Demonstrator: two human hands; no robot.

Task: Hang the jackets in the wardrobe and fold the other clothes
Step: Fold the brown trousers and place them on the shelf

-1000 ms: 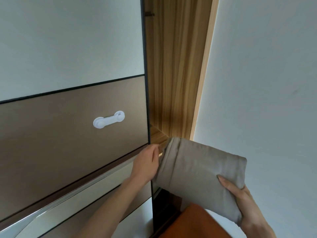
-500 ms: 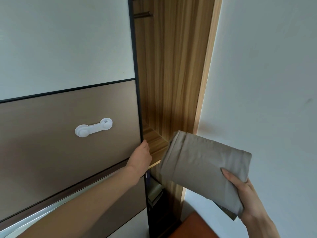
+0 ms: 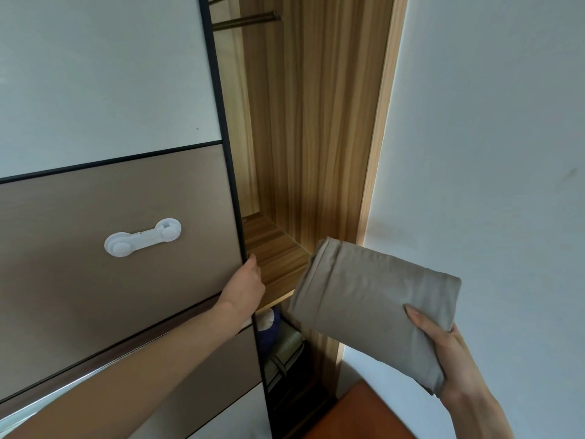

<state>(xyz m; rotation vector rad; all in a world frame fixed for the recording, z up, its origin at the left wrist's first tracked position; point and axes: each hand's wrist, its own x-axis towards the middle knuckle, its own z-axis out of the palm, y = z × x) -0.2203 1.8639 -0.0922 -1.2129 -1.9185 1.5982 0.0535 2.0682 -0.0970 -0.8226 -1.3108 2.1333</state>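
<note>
At wardrobe opening, left hand presses sliding door edge, right hand grips folded cloth; next, shelf placement.

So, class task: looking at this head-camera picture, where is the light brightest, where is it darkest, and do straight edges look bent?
Head view: brightest on the white wall; darkest in the wardrobe's lower compartment under the wooden shelf; the sliding door's black edge leans and bows slightly from the wide-angle lens; the folded cloth stays sharp.

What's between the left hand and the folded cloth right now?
In the head view, only the bare wooden shelf separates the left hand from the folded cloth.
</note>
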